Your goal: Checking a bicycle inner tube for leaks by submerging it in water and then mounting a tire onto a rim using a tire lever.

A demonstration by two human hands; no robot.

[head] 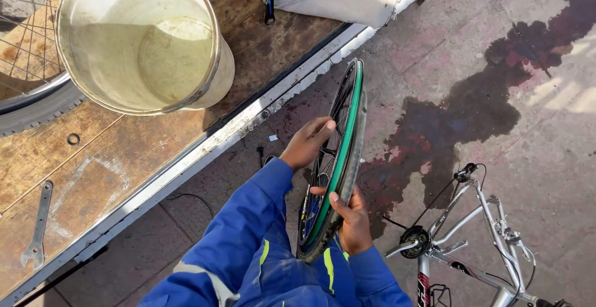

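Pavement: wheel (335, 164) upright btwn left hand (307, 144), right hand (352, 219).

Head cam, steep down, close over hands

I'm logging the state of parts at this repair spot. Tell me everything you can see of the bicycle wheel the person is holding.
The wheel stands upright on edge on the paved ground beside the wooden platform, seen almost edge-on. It has a dark rim with thin metal spokes, a green strip running around the rim bed, and a black tyre hanging partly off one side. The left hand rests on its spoke side; the right hand grips the tyre and rim lower down. Whether it touches the platform edge cannot be told.
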